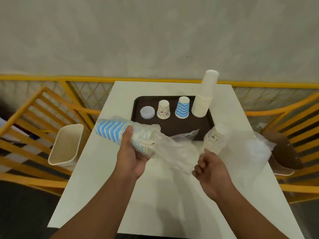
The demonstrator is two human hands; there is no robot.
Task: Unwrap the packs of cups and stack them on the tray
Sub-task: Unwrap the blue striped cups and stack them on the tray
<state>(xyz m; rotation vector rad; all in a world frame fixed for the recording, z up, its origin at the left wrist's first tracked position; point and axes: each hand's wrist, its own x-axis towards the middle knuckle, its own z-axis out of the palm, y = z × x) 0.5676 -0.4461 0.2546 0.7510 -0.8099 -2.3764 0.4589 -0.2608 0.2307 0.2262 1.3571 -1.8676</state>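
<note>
At nine o'clock, off the white rectangular surface (107, 178), a cream plastic bin (66, 144) is standing beside it. Just right of that, the left hand (132, 153) is wrapping its fingers and thumb round a nested pack of blue-and-white zigzag paper cups (120, 133), holding it nearly on its side above the surface. Trailing from the pack's open end toward four o'clock is a crumpled clear plastic wrapper (172, 152); the right hand (209, 171) is curling into a fist at its far end and appears to be pinching the film, though blur is making the contact uncertain.

At twelve o'clock the dark brown tray (172, 128) is carrying, left to right, a small translucent cup (147, 112), a patterned paper cup (163, 109), a single blue zigzag cup (182, 107) and a tall white cup stack (204, 95). At two o'clock another wrapped pack of patterned cups (215, 139) is waiting.

The cups are likely light and easily crushed, so gripping mid-stack gently seems wise; the film is thin and slippery, best taken where it is bunching
</note>
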